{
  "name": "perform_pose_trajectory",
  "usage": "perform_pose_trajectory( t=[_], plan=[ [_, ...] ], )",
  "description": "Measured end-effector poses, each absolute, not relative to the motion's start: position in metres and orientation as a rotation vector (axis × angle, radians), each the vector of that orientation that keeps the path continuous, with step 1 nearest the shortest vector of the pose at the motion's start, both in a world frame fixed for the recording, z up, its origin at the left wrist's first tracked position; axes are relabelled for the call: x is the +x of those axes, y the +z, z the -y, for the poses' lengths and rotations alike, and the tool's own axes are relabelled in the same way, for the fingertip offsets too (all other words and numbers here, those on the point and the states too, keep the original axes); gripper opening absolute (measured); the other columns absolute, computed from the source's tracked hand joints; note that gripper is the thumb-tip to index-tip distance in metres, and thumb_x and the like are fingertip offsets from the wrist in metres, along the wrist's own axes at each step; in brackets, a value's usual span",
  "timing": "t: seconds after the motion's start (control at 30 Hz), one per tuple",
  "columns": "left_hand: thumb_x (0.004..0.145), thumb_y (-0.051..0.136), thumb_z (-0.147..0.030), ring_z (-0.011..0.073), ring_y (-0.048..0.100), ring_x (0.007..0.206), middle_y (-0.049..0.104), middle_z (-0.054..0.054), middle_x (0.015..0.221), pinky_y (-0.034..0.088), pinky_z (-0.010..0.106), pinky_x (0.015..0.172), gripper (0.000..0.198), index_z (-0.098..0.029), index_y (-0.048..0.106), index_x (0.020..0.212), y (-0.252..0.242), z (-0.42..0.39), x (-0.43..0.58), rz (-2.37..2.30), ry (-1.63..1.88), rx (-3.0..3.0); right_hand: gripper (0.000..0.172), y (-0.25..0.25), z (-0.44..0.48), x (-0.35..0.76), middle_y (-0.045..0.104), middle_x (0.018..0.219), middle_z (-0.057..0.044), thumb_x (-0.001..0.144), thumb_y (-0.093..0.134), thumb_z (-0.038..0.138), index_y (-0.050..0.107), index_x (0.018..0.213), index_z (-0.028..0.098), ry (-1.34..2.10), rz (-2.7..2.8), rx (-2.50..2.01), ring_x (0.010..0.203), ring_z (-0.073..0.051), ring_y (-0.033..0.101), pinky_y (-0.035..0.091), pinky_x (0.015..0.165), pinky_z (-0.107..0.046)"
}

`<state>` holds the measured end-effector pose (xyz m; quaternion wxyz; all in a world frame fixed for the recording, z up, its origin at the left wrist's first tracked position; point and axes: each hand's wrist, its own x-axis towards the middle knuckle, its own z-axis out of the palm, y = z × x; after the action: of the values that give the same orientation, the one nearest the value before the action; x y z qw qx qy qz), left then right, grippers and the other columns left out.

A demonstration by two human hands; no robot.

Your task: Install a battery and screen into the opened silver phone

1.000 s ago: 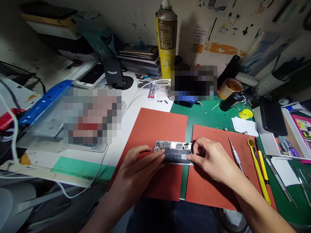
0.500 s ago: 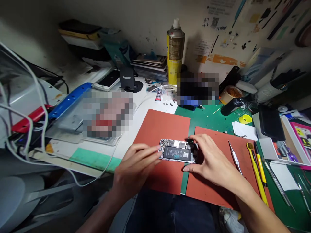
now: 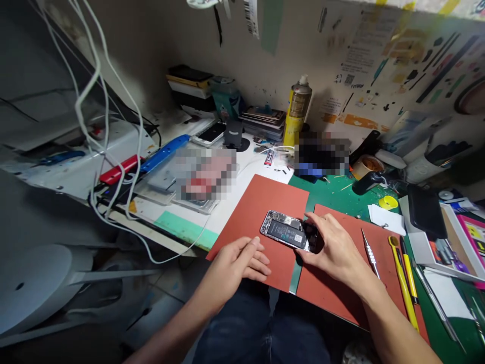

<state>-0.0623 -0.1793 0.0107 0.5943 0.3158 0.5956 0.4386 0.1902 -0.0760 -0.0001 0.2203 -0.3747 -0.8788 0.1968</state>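
Phone (image 3: 290, 222), its innards bared & black battery (image 3: 282, 233) showing, was over a red mat (image 3: 280, 194), w/ its right end past that mat's edge; couldn't tell if it lay flat or was tipped up a bit. R hand (image 3: 331, 241) gripped that right end, thumb at the near edge, fingers round the far one, w/ a dark patch (image 3: 311, 232) in the grip too shaded to ID. L hand (image 3: 242, 258) was just nearside-left of the phone, apart from it, loosely spread w/ fingers a bit bent, nothing in it. Right of the phone, on a second red mat (image 3: 341, 293), lay a slim metal tool (image 3: 371, 255), then a yellow brush-like tool (image 3: 403, 285) & a yellow-and-black stick tool (image 3: 410, 273). Farther right of the phone: white box (image 3: 417, 243) w/ a black slab (image 3: 425, 210) on it. Beyond the phone stood a yellow spray can (image 3: 296, 114), w/ a small tube (image 3: 269, 159) lying nearer the phone.
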Motion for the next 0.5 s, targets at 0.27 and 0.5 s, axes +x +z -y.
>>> perform_pose_trajectory(
  t=[0.27,0.5],
  plan=[
    [0.096,0.075,-0.056,0.0283,0.077,0.110,0.078,0.017,0.121,0.062,0.040,0.097,0.044,-0.015,0.070,0.114,0.011,0.160,-0.021,-1.049,1.234,0.561,0.065,-0.001,0.084,0.179,0.069,0.119,-0.015,0.090,0.081,0.032,0.052,0.146,0.019,0.385,2.177,-0.993,0.104,-0.032,0.065,0.060,0.087,-0.048],
    [0.093,0.081,-0.048,0.0276,0.074,0.113,0.073,0.013,0.130,0.064,0.039,0.090,0.046,-0.020,0.063,0.125,-0.001,0.129,0.016,-0.964,1.432,0.467,0.059,-0.005,0.090,0.166,0.070,0.114,-0.015,0.099,0.076,0.041,0.051,0.148,0.019,0.290,2.147,-0.938,0.102,-0.032,0.063,0.059,0.086,-0.050]
  ],
)
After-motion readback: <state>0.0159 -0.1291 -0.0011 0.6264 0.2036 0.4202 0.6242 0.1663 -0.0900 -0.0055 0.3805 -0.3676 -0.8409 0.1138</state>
